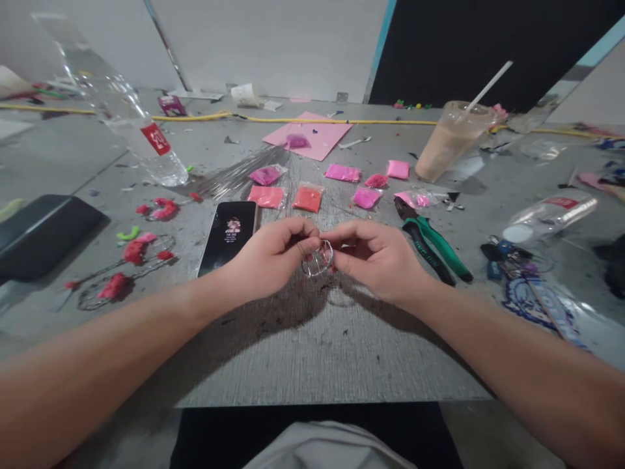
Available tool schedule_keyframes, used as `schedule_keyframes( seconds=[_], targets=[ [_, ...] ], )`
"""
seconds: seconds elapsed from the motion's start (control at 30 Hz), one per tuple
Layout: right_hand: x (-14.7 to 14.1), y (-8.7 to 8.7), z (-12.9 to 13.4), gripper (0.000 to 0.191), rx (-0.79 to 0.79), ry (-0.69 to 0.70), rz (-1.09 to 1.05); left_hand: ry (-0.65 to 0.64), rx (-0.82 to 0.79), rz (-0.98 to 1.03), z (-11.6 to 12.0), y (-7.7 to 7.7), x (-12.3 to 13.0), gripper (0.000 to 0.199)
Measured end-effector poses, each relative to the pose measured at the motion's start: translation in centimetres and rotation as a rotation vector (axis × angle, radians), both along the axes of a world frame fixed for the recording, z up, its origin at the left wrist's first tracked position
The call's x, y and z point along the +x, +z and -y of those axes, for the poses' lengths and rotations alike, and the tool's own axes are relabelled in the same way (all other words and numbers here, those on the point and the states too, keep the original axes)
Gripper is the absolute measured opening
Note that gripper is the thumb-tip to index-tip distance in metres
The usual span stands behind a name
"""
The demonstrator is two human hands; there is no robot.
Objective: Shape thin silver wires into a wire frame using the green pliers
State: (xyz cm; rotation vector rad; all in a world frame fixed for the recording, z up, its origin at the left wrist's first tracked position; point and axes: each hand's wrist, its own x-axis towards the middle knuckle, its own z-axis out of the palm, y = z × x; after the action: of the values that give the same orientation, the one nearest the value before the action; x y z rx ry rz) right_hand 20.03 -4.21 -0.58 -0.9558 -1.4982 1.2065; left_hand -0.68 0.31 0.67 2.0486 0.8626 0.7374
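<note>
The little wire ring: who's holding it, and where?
The left hand pinches the wire ring at its upper rim. The right hand is at its right side; its grip is hard to tell.

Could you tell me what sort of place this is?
Probably a craft workspace: small plastic packets of pink clay-like material, green-and-black-handled metal pliers and a bundle of thin silvery wires lie on the grey table.

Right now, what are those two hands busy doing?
The left hand and the right hand meet over the table, fingertips pinching a small twisted wire ring. Green-handled pliers lie near the right hand, and a phone lies by the left. Small pink, red and purple packets sit beyond the hands, and wire loops with red bits lie off to the left.
</note>
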Motion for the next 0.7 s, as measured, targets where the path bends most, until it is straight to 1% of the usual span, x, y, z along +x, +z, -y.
schedule_keyframes(
  seconds=[0.07, 0.13, 0.2, 0.3, 0.37, 0.43, 0.47, 0.53, 0.6, 0.7],
  targets=[
    [-0.2, -0.3, 0.2, 0.027, 0.022, -0.026, 0.011, -0.008, -0.013, -0.012, 0.1, 0.1, 0.1, 0.021],
    [-0.3, -0.5, 0.3, 0.018, 0.101, -0.049, 0.063, -0.016, -0.040, -0.031, 0.3, 0.2, 0.1, 0.020],
    [-0.2, -0.5, 0.5, 0.009, 0.258, -0.068, 0.162, -0.023, -0.081, -0.041, 0.5, 0.3, 0.2, 0.019],
    [0.3, -0.2, 0.5, 0.011, 0.576, -0.088, 0.350, -0.046, -0.185, -0.034, 0.7, 0.5, 0.1, 0.020],
    [0.8, 0.2, 0.3, 0.012, 0.770, -0.073, 0.506, -0.077, -0.274, -0.037, 0.7, 0.5, -0.1, 0.023],
    [1.4, 0.5, 0.0, 0.015, 0.906, -0.032, 0.674, -0.118, -0.358, -0.050, 0.6, 0.5, -0.2, 0.027],
    [1.6, 0.7, -0.2, 0.015, 0.949, -0.011, 0.734, -0.146, -0.388, -0.047, 0.5, 0.5, -0.3, 0.029],
    [1.8, 0.9, -0.4, 0.013, 0.979, 0.018, 0.752, -0.208, -0.442, -0.001, 0.2, 0.5, -0.4, 0.028],
    [1.7, 0.8, -0.4, 0.014, 0.940, 0.004, 0.660, -0.249, -0.493, 0.072, 0.1, 0.6, -0.5, 0.026],
    [1.0, 0.4, 0.0, 0.016, 0.843, -0.067, 0.500, -0.267, -0.606, 0.170, 0.0, 0.6, -0.4, 0.027]
  ],
)
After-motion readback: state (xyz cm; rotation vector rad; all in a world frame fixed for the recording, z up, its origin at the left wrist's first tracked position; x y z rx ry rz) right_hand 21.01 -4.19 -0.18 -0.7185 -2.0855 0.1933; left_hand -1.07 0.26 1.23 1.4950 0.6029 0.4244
